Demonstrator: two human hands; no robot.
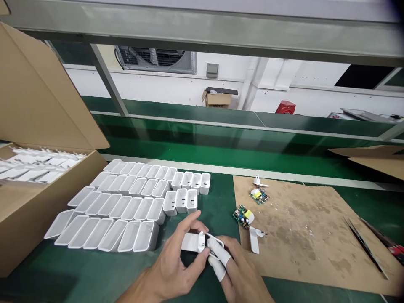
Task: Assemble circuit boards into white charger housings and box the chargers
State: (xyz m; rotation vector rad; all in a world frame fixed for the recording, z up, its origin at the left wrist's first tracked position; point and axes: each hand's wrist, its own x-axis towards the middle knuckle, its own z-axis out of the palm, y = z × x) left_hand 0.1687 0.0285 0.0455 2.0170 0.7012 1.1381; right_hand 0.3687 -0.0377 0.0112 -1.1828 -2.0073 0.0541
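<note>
My left hand pinches a white plug piece with a flat plate, near the bottom centre. My right hand wears white finger covers and grips a white housing right beside it; its fingers partly hide the housing. The two white parts meet or nearly meet between my hands. To the left stand rows of open white housings. On the brown sheet to the right lie a circuit board, another board, a white plug part and a smaller plug part.
An open cardboard box of white parts stands at the left. Tweezers and a red-handled tool lie on the brown sheet. A green conveyor belt runs behind, under a metal frame. Cardboard flaps jut in at right.
</note>
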